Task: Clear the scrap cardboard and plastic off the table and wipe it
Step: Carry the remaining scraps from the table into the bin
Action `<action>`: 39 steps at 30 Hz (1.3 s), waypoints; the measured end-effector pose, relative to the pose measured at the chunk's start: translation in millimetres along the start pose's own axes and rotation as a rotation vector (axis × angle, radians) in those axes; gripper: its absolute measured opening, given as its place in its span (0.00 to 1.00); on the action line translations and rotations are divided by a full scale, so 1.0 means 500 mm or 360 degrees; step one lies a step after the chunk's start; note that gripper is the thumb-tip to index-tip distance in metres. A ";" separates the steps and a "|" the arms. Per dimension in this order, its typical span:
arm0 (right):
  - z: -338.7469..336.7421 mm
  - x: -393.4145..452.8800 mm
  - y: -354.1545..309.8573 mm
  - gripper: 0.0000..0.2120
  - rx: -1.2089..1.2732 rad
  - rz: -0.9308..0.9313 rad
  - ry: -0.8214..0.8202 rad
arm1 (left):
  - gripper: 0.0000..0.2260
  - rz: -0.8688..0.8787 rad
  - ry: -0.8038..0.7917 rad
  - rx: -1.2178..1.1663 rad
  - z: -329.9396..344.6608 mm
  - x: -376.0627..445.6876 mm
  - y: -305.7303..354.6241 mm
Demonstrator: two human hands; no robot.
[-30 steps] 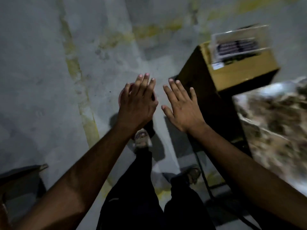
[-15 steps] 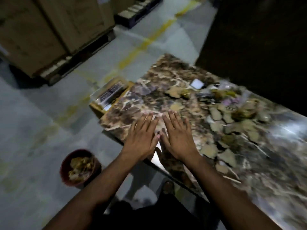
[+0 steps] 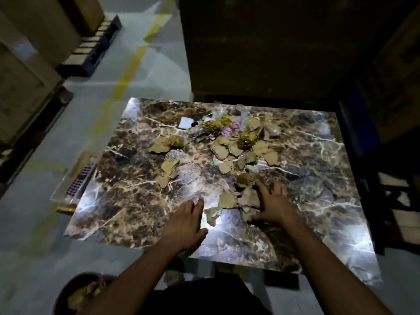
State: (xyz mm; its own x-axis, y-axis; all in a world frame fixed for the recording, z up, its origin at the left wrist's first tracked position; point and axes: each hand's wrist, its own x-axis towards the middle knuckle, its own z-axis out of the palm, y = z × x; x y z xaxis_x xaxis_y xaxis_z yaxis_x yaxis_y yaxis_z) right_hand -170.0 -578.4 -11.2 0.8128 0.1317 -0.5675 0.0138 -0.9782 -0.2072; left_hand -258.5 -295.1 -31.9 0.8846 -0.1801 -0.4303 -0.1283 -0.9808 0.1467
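A brown marble-patterned table (image 3: 136, 201) carries torn cardboard scraps (image 3: 229, 198) and crumpled plastic (image 3: 211, 126). My left hand (image 3: 186, 223) lies flat on the tabletop near the front edge, fingers straight, just left of the nearest scraps. My right hand (image 3: 272, 203) rests with spread fingers on the right side of that small cardboard pile. More cardboard pieces (image 3: 169, 170) lie mid-table, and shiny gold wrappers (image 3: 246, 139) sit in the far heap. Neither hand grips anything.
A dark red bucket (image 3: 70, 289) with scraps inside stands on the floor at my lower left. A box with a clear lid (image 3: 75, 180) sits below the table's left edge. Large cartons on pallets (image 3: 34, 64) line the left; a dark mass (image 3: 261, 46) rises behind the table.
My view swung from the floor up to the table. Both hands moved from side by side at the table's corner and spread apart around the nearest cardboard scraps.
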 end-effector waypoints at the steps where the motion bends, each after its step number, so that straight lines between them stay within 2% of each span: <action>1: 0.012 -0.005 0.004 0.63 0.0052 0.0040 -0.0022 | 0.39 -0.0045 0.0008 -0.0073 0.009 0.004 0.001; 4: 0.041 -0.004 -0.013 0.61 0.0349 0.0130 0.0115 | 0.31 -0.0058 0.0079 -0.0243 0.015 0.030 0.017; 9: 0.032 0.033 -0.080 0.43 0.0568 0.0037 0.0247 | 0.26 0.0018 0.0194 -0.0602 0.003 0.104 0.058; 13: 0.005 0.021 -0.074 0.44 0.0631 0.0052 0.0357 | 0.27 -0.0035 0.0325 -0.0930 -0.024 0.126 0.066; 16: 0.007 -0.032 0.008 0.42 0.0421 0.0309 0.0587 | 0.28 -0.0100 0.0443 -0.0838 -0.022 0.101 0.029; 19: 0.057 -0.087 0.087 0.50 0.0455 0.0655 0.0421 | 0.30 -0.0386 0.0576 -0.0608 -0.013 0.085 -0.046; 21: 0.089 -0.093 0.098 0.51 0.0590 0.0705 0.0325 | 0.33 -0.0565 0.0593 -0.0552 -0.011 0.094 -0.107; 22: 0.096 -0.088 0.091 0.47 0.0650 0.0705 0.0330 | 0.34 -0.0621 0.0547 -0.0549 -0.013 0.104 -0.132; 25: 0.088 -0.053 0.037 0.26 0.0712 0.0557 0.0487 | 0.34 -0.0677 0.0385 -0.0526 -0.024 0.135 -0.156; 27: 0.080 -0.020 -0.004 0.18 0.0752 0.0409 0.0582 | 0.33 -0.0644 0.0402 -0.0482 -0.030 0.149 -0.130; 29: 0.065 0.004 -0.040 0.18 0.0855 0.0276 0.0596 | 0.32 -0.0576 0.0417 -0.0473 -0.035 0.159 -0.087; 33: 0.029 0.033 -0.036 0.29 0.1011 0.0065 0.0514 | 0.31 -0.0308 0.0379 -0.0547 -0.028 0.172 -0.034; 35: 0.004 0.036 0.007 0.26 0.1048 0.0141 0.0678 | 0.30 -0.0269 0.0467 -0.0671 -0.028 0.170 -0.041; 37: -0.014 0.050 0.065 0.21 0.0890 0.0278 0.0911 | 0.29 -0.0372 0.0585 -0.0674 -0.024 0.163 -0.063; 39: -0.025 0.077 0.109 0.25 0.0658 0.0376 0.0872 | 0.32 -0.0509 0.0596 -0.0668 -0.018 0.161 -0.084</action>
State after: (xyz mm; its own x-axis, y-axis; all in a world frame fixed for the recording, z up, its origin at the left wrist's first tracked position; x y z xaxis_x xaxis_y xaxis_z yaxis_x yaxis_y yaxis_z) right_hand -130.8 -628.4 -34.4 0.9434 -0.2812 -0.1758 -0.3315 -0.8155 -0.4745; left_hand -178.0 -267.8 -64.6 0.9564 0.2285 -0.1819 0.2864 -0.8555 0.4313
